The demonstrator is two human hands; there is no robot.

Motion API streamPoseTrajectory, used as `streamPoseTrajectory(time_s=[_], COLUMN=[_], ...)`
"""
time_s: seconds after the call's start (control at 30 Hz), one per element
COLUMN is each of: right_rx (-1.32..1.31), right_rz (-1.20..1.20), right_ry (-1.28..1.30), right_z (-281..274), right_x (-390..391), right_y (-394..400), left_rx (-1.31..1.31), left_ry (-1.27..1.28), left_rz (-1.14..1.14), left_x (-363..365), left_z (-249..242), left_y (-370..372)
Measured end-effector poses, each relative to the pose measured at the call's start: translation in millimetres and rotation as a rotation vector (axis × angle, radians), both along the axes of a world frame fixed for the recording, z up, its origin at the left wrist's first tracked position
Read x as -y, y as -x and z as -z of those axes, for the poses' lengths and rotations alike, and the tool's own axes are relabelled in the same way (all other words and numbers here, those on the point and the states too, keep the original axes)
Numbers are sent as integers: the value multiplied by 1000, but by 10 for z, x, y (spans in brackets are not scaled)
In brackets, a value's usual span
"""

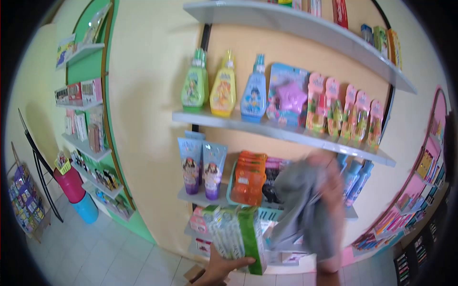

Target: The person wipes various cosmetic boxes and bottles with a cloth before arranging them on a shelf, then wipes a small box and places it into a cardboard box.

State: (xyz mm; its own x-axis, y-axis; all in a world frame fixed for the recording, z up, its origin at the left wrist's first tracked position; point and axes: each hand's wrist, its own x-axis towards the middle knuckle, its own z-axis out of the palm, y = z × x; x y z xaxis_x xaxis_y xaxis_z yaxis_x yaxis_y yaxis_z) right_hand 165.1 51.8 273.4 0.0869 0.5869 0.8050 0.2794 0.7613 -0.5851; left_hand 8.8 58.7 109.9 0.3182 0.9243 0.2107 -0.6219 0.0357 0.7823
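Note:
Several green and white boxes (pixel 234 233), standing side by side, are in my left hand (pixel 222 267), its thumb pressed across their lower front. A grey cloth (pixel 299 200) hangs from my right hand (pixel 330 186), which is blurred by motion and raised in front of the lower shelves. Behind the cloth, partly hidden, is a teal basket (pixel 269 213) with orange packs (pixel 249 178) in it. Purple and blue tubes (pixel 214 170) stand upright left of the basket, and blue bottles (pixel 358 183) to the right of my right hand.
The middle shelf (pixel 281 131) holds green, yellow and blue bottles (pixel 253 90) and small pink-topped packs. Above it is another shelf (pixel 296 21) with boxes. Green-backed shelves (pixel 98 152), a pink bin (pixel 70 183) and a blue bin (pixel 86 208) are at left; pink-backed shelves (pixel 410 200) at right.

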Motion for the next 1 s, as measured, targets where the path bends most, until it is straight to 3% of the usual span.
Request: streamPoseTrajectory(time_s=[0.1, 0.13, 0.17, 0.23, 0.3, 0.37, 0.43, 0.53, 0.77, 0.9, 1.0], right_rx=[275, 550, 223, 332, 687, 1030, 1017, 934, 904, 920, 980], right_rz=[112, 305, -207, -160, 487, 962, 762, 688, 649, 606, 744], right_ry=[-398, -713, -306, -535, -448, -192, 80, 277, 152, 45, 89], right_z=[-1234, -1611, -2046, -2933, -3376, -3319, -3055, -2989, -3096, -3064, -3082], right_x=[-210, -304, -554, -1191, -1764, -1882, -1734, -1649, -2111, -1824, -1712], right_y=[306, 511, 566, 1005, 1056, 1196, 1241, 1264, 1483, 1322, 1208], left_rx=[104, 114, 52, -2, -35, 46, 7, -87, -44, 22, 30], left_ry=[13, -7, -28, -57, 128, 83, 181, 360, 367, 258, 297], left_rz=[-37, -37, -109, -184, -310, -401, -516, -479, -534, -580, -562], left_x=[-58, -80, -85, -97, -88, -94, -48, -21, 17, -41, -59], left_z=[109, 97, 68, 63, 150, 352, 457, 510, 564, 600, 661], left_y=[233, 313, 403, 577, 756, 919, 1124, 1319, 1394, 1393, 1414])
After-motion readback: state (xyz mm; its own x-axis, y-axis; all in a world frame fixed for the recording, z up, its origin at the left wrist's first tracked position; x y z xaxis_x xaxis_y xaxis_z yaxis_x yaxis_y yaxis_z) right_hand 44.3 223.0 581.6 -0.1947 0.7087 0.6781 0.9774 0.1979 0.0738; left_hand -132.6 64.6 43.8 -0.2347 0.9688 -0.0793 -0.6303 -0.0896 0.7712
